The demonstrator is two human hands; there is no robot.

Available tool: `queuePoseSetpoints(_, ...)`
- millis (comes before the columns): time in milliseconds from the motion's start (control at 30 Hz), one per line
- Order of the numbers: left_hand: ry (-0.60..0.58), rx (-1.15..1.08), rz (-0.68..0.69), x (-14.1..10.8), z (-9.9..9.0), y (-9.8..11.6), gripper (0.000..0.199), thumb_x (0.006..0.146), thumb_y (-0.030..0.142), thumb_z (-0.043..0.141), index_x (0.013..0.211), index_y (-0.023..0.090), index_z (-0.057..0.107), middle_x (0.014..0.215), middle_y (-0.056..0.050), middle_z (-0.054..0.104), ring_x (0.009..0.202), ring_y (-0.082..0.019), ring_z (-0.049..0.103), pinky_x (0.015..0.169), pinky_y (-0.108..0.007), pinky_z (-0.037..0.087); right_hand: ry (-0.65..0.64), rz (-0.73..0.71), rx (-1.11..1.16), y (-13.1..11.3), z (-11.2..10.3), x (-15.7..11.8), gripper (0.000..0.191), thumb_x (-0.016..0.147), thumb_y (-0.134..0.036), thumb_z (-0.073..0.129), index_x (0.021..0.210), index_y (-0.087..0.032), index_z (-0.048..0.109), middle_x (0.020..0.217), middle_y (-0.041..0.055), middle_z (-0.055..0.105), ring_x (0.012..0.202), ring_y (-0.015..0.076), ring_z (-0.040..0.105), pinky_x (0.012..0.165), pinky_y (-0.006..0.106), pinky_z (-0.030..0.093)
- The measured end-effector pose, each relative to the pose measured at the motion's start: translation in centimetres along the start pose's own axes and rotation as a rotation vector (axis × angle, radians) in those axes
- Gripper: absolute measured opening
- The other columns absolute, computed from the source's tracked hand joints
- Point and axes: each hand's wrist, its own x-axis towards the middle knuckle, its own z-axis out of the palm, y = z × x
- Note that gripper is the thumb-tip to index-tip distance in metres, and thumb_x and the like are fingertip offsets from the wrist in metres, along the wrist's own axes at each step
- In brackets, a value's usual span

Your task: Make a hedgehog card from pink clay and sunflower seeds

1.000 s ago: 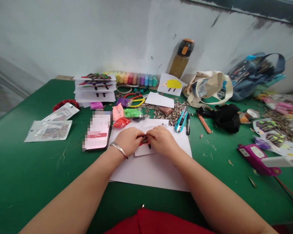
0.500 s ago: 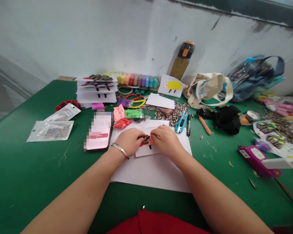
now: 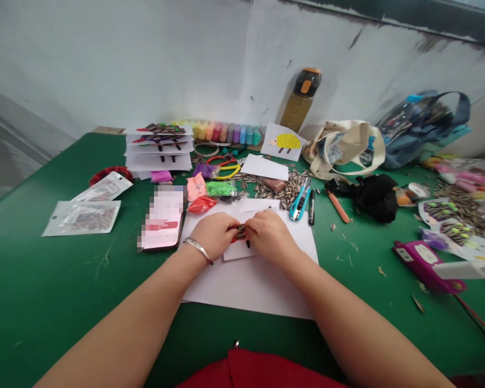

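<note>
Okay, mid-frame I have a small card (image 3: 237, 253); on it dark seeds (image 3: 240, 234) lie roughly crosswise between the left hand (image 3: 213, 235) and right hand (image 3: 270, 235), about equally near. Fingers are curled; I cannot tell whether they grip. Beyond: a seed pile (image 3: 294, 188).

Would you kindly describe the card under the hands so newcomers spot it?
On the green table, find the large white paper. There the left hand and right hand nearly meet over a small white card; unlike the paper beneath, it shows seeds, a red patch and a black mark.
</note>
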Motion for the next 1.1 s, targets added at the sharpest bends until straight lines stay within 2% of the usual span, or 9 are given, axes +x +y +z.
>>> queuePoseSetpoints(133, -0.001, -0.006, 0.001, 0.0, -0.1, 0.0, 0.026, 0.084, 0.024, 0.045, 0.078, 0.023, 0.070, 0.082, -0.001, 0.069, 0.078, -0.017, 0.057, 0.062, -0.027, 0.034, -0.007, -0.006, -0.003, 0.1, 0.0, 0.0, 0.026, 0.085, -0.021, 0.049, 0.065, -0.017, 0.065, 0.067, 0.0059, 0.060, 0.068, 0.0162, 0.048, 0.069, 0.030, 0.029)
queuePoseSetpoints(433, 0.008, 0.006, -0.032, -0.3, -0.8, 0.3, 0.028, 0.086, 0.028, 0.043, 0.071, 0.020, 0.066, 0.074, -0.002, 0.065, 0.072, -0.016, 0.055, 0.057, -0.026, 0.030, 0.016, 0.042, 0.044, 0.3, -1.8, -0.1, 0.029, 0.086, -0.018, 0.047, 0.063, -0.017, 0.064, 0.066, 0.0041, 0.059, 0.069, 0.0158, 0.048, 0.066, 0.028, 0.029)
queuePoseSetpoints(700, -0.018, 0.032, -0.028, -0.5, -0.8, 0.3, 0.025, 0.084, 0.027, 0.046, 0.076, 0.022, 0.068, 0.077, -0.002, 0.067, 0.073, -0.018, 0.056, 0.058, -0.028, 0.031, -0.040, 0.009, 0.065, -0.1, -1.4, -0.1, 0.022, 0.085, -0.021, 0.052, 0.069, -0.018, 0.067, 0.069, 0.0044, 0.061, 0.071, 0.0162, 0.051, 0.071, 0.028, 0.031)
queuePoseSetpoints(867, -0.002, 0.047, -0.012, -0.4, -0.3, 0.1, 0.024, 0.084, 0.025, 0.046, 0.083, 0.022, 0.070, 0.086, -0.003, 0.069, 0.082, -0.019, 0.059, 0.066, -0.029, 0.037, -0.071, -0.001, 0.047, -0.6, -0.9, -0.1, 0.025, 0.088, -0.020, 0.047, 0.078, -0.018, 0.070, 0.072, 0.0053, 0.062, 0.073, 0.0167, 0.052, 0.072, 0.029, 0.031)
queuePoseSetpoints(967, -0.002, 0.047, -0.015, -0.3, -0.2, 0.1, 0.025, 0.084, 0.026, 0.046, 0.087, 0.022, 0.071, 0.089, -0.004, 0.070, 0.085, -0.020, 0.059, 0.069, -0.029, 0.039, -0.077, -0.007, 0.043, -0.7, -1.1, -0.2, 0.026, 0.088, -0.021, 0.046, 0.080, -0.018, 0.070, 0.074, 0.0059, 0.063, 0.074, 0.0172, 0.052, 0.072, 0.030, 0.032)
queuePoseSetpoints(1100, 0.003, 0.049, -0.004, -0.3, -0.3, 0.2, 0.024, 0.085, 0.026, 0.046, 0.082, 0.021, 0.070, 0.086, -0.004, 0.069, 0.082, -0.019, 0.059, 0.066, -0.029, 0.038, -0.090, 0.021, 0.059, -0.8, -1.6, -0.3, 0.026, 0.086, -0.018, 0.047, 0.078, -0.019, 0.071, 0.072, 0.0054, 0.063, 0.074, 0.0172, 0.053, 0.071, 0.029, 0.033)
